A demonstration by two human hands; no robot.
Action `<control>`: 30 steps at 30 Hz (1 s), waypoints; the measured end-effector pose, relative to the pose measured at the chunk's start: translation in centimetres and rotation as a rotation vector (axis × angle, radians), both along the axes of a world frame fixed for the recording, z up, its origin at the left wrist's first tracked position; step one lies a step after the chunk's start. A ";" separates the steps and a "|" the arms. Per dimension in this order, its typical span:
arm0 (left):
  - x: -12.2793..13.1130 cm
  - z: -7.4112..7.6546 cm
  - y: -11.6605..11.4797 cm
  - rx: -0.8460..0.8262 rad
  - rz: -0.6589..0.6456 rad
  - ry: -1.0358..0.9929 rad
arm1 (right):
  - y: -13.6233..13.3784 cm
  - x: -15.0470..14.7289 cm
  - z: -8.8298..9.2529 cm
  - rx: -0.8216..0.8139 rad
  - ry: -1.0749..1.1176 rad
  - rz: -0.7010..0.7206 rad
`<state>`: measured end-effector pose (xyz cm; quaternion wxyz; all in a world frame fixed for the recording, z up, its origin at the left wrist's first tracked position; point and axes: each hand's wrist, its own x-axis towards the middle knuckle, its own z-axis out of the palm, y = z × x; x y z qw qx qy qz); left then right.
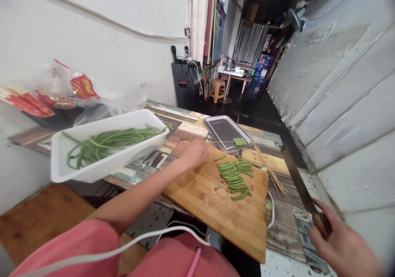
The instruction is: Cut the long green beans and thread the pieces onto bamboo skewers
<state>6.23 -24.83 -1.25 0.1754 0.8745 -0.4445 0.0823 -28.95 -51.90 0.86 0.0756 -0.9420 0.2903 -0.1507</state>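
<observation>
My right hand (342,238) grips a knife (298,176) by its wooden handle, at the right of the view. The blade points up and away, beyond the right edge of the cutting board (203,203). My left hand (195,151) is over the board's far left corner; its fingers are smeared, so whether it touches or holds anything is unclear. Cut green bean pieces (233,174) lie in rows on the board, with a few loose bits beside them. Long uncut green beans (114,143) fill part of a white plastic bin (101,166) to the left.
Behind the board sits a metal tray (220,131) with a skewered row of bean pieces (239,141). Thin wooden skewers (271,172) lie right of the board. Packaged chopsticks (26,100) and plastic bags (77,84) are at far left. A black speaker (188,81) stands beyond the table.
</observation>
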 end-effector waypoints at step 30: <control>-3.6 -0.3 -4.6 0.084 0.008 0.204 | -13.4 20.2 -6.9 -0.136 0.352 0.034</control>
